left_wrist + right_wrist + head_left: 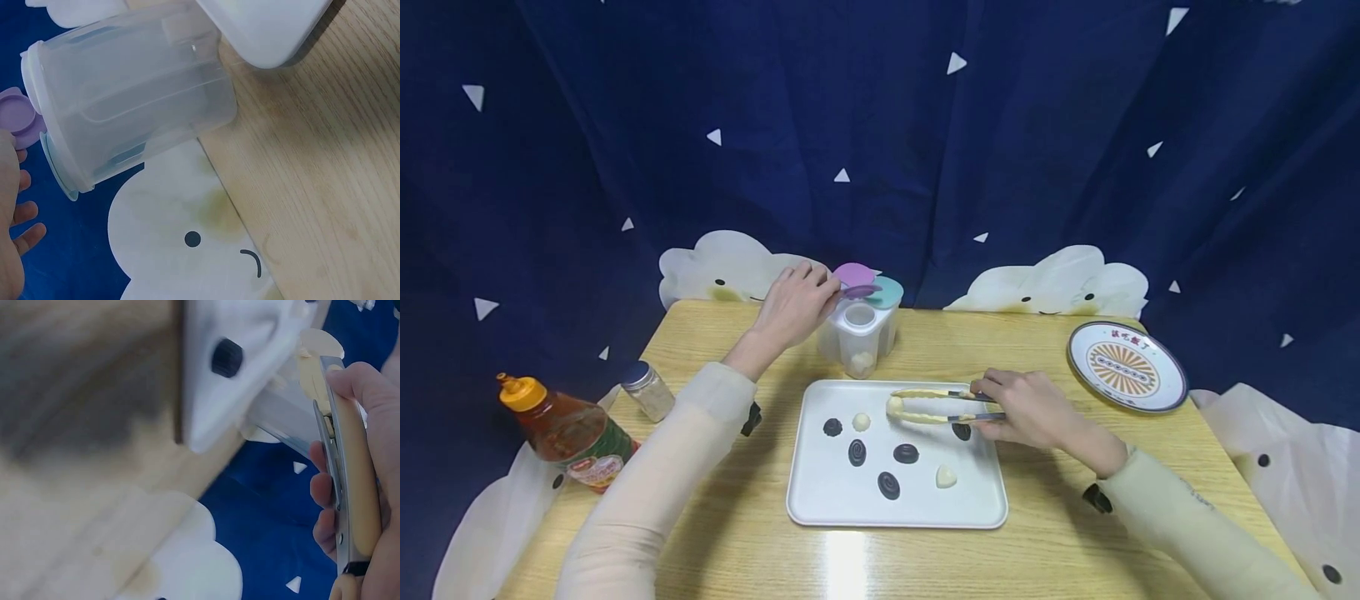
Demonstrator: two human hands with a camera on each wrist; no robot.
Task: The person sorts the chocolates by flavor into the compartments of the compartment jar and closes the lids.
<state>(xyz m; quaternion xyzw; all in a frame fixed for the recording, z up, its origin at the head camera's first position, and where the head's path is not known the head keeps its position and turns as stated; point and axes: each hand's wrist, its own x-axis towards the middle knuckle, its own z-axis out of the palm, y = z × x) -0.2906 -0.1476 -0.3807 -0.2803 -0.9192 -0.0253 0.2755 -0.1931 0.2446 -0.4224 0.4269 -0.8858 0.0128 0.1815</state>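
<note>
My left hand (799, 304) pinches a raised purple flip lid (17, 117) on a clear divided container (134, 94). Beside that lid is a teal one (887, 292). The front compartment's mouth is uncovered, and pale pieces show through its wall. My right hand (1026, 408) grips a pair of tongs (925, 418) with cream tips, held over a white tray (820, 512). At the tips sits a round white candy (895, 406). Several dark candies, one of them an oval (906, 453), lie on the tray with a white heart-shaped one (946, 477) and a white round one (861, 422).
At the left stand a red sauce bottle (568, 433) with a yellow cap and a small dark-lidded jar (649, 392). A patterned plate (1126, 367) lies at the back right. Behind the wooden table (752, 533) hangs a dark blue curtain (880, 108) with white cloud shapes.
</note>
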